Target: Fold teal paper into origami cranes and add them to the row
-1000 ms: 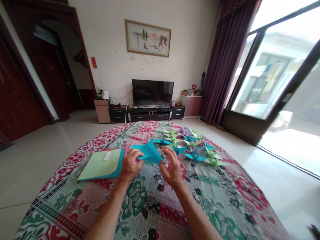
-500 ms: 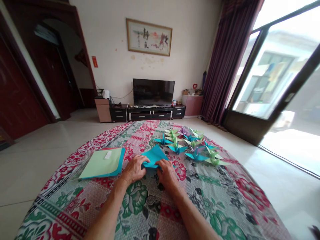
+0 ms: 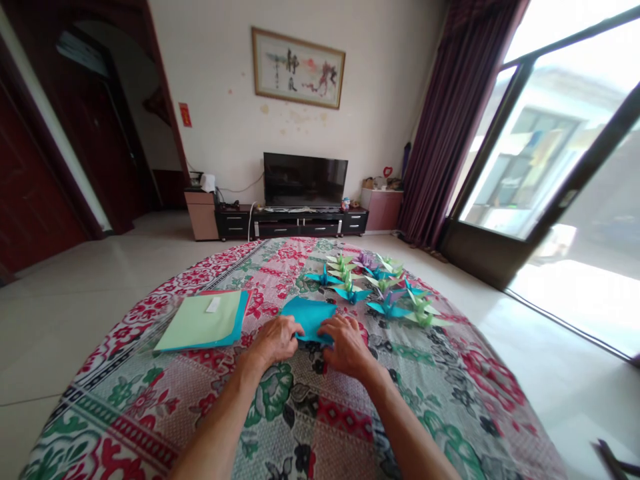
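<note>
A sheet of blue paper (image 3: pixel 309 316) lies on the table in front of me, its near edge between my two hands. My left hand (image 3: pixel 280 337) grips the near left corner with the thumb and fingers pinched. My right hand (image 3: pixel 346 341) has its fingers curled over the near right part of the same paper. The near corners are partly hidden under the fingers. Beyond and to the right stand several folded paper cranes (image 3: pixel 390 305) in blue, green and purple.
A stack of coloured paper (image 3: pixel 200 321), light green on top with a small white slip (image 3: pixel 213 305), lies to the left. A flowered tablecloth (image 3: pixel 325 427) covers the round table. Farther back are a television (image 3: pixel 305 180) and a low black cabinet (image 3: pixel 300 223).
The blue paper has gone from a pointed shape at its far side to a flatter, four-sided outline. My right hand has shifted slightly to the right; the view has tilted a little.
</note>
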A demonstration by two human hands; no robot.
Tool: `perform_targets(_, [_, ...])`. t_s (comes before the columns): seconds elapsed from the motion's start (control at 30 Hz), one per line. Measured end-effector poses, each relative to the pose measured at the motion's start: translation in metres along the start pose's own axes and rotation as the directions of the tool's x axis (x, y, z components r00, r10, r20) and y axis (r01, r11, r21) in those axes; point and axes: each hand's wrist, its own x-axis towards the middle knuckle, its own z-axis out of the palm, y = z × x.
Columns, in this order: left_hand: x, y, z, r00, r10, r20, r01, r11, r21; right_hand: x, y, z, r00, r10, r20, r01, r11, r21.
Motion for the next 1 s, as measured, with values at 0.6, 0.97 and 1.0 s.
perform_targets(0.6, [-0.003, -0.032, 0.003, 0.998, -0.055, -0.031, 0.039, 0.927, -0.373, -0.009, -0.005, 0.018, 0.986, 0.088, -0.143, -0.093, 0.995, -0.032])
perform_targets(0.97, [0.005, -0.029, 0.011, 0.957, -0.241, -0.163, 0.157, 0.899, -0.409, -0.009, -0.012, 0.019, 0.974, 0.121, -0.191, -0.130, 0.991, -0.037])
perform_targets(1.0, [0.006, -0.028, 0.013, 0.952, -0.240, -0.188, 0.157, 0.915, -0.373, -0.008, -0.012, 0.020, 0.972, 0.133, -0.196, -0.143, 0.989, -0.034])
